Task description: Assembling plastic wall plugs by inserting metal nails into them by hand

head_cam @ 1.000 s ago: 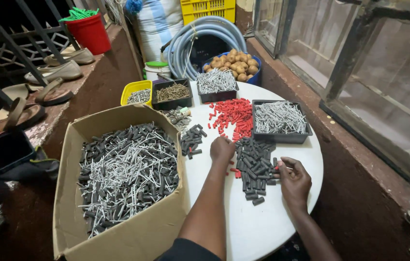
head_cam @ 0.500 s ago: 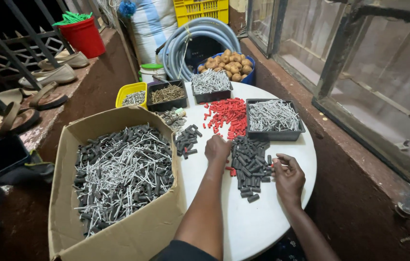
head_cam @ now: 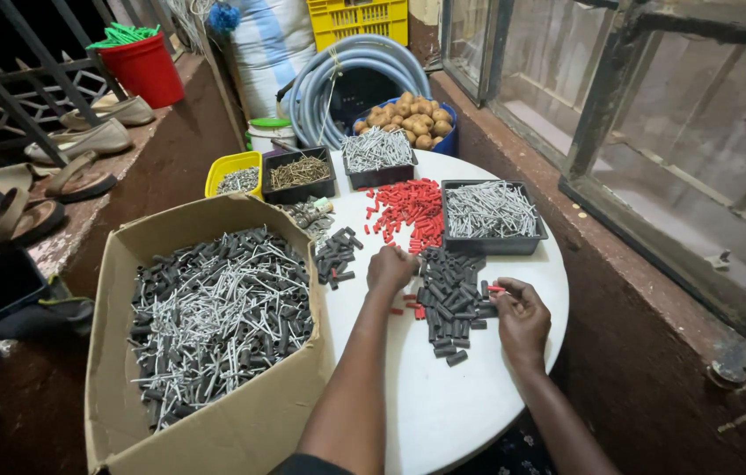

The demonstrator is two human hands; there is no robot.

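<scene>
The right hand [head_cam: 522, 315] pinches a small red wall plug [head_cam: 496, 288] at the edge of the dark plug pile [head_cam: 449, 299] on the round white table [head_cam: 443, 413]; the left hand [head_cam: 391, 268], fingers curled under, rests between that pile and the red plugs [head_cam: 408, 209], grip unclear

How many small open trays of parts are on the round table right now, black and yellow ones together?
4. A yellow tray at the far left edge, a black tray beside it, another black tray at the far edge, and a larger black tray on the right, beyond the right hand. None looks hidden.
</scene>
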